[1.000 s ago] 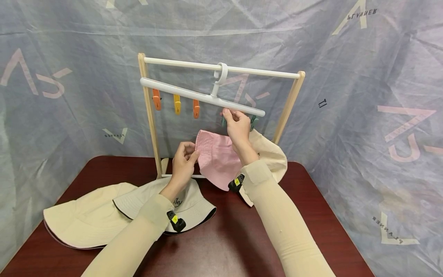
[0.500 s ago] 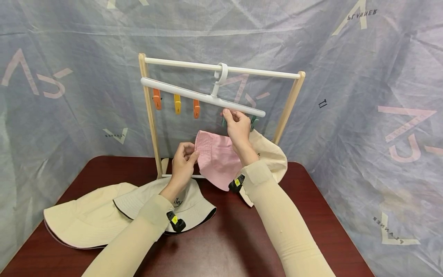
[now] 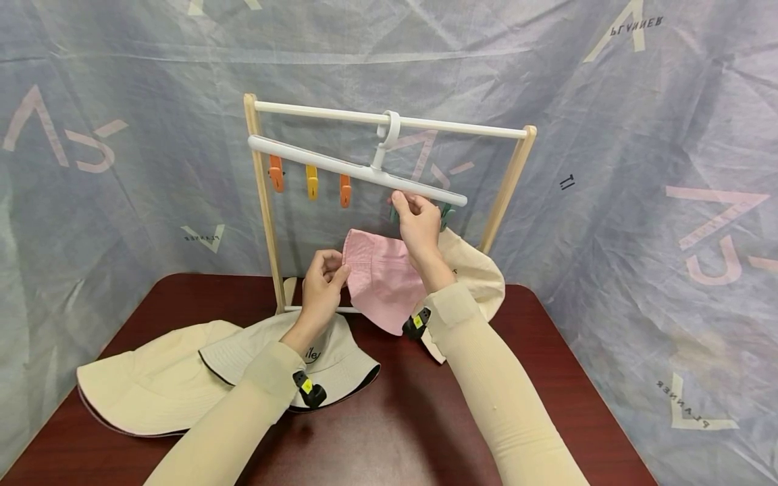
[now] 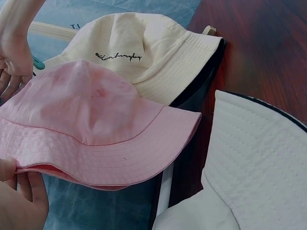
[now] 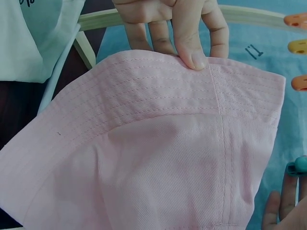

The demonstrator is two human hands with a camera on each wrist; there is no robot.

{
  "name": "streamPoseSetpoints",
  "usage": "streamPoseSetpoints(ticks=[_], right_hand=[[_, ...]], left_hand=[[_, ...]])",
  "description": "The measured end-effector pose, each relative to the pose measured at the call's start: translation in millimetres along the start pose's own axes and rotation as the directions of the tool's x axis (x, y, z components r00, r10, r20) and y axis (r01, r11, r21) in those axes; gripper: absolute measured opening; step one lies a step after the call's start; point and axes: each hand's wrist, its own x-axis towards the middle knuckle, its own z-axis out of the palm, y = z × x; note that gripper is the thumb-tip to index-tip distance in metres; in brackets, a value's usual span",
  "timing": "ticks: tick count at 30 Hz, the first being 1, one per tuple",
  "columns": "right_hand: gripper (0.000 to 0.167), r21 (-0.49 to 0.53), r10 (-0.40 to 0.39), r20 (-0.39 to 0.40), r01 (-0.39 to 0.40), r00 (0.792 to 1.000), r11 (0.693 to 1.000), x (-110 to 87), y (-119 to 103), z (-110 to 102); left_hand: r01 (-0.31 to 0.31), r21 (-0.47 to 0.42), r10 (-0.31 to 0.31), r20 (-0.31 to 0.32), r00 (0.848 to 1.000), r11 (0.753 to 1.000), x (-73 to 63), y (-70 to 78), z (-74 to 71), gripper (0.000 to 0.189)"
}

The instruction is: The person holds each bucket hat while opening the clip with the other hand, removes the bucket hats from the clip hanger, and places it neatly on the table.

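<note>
The head camera looks forward and down from above the sleeves (image 3: 504, 405), far enough back to take in the counter (image 3: 389, 445), the rack (image 3: 462, 127) and the backdrop (image 3: 152, 169). The left wrist camera sits close, turned roughly on its side, facing across the pink hat (image 3: 384, 277) to the cream hat (image 3: 471, 270). The right wrist camera, also close, is tipped the opposite way; the pink hat fills most of its view, with orange clips (image 5: 300, 83) at the right edge. Both wrist views share that hat, the left fingers (image 3: 331, 254) and the right fingers (image 3: 419, 200), which the head view shows from farther off.
</note>
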Motion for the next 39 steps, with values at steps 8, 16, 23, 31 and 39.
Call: streamPoseSetpoints(ticks=[8,16,23,31,39], right_hand=[[0.037,-0.012,-0.017,0.009,0.017,1.000,1.000,-2.0,-1.4,-0.5],[0.036,-0.018,-0.018,0.023,0.019,1.000,1.000,-3.6,-1.8,-0.9],[0.038,-0.021,-0.019,0.031,0.020,0.999,1.000,-4.2,-0.8,-2.5],[0.047,-0.001,-0.013,0.050,0.013,0.999,1.000,-5.6,1.1,-5.3],[0.051,-0.002,-0.017,0.056,0.017,0.998,1.000,-7.3,2.2,-8.0]], left_hand=[[-0.005,-0.004,0.005,0.003,1.000,1.000,0.1,-0.4,-0.5,0.025],[0.002,0.002,-0.002,0.005,1.000,1.000,0.5,0.1,-0.9,0.024],[0.009,0.005,-0.009,0.004,1.000,1.000,-0.1,-1.0,-1.5,0.025],[-0.005,0.001,0.005,0.003,1.000,1.000,-0.8,-1.8,-1.4,0.025],[-0.008,0.004,0.008,0.001,1.000,1.000,-0.9,-2.4,-1.3,0.025]])
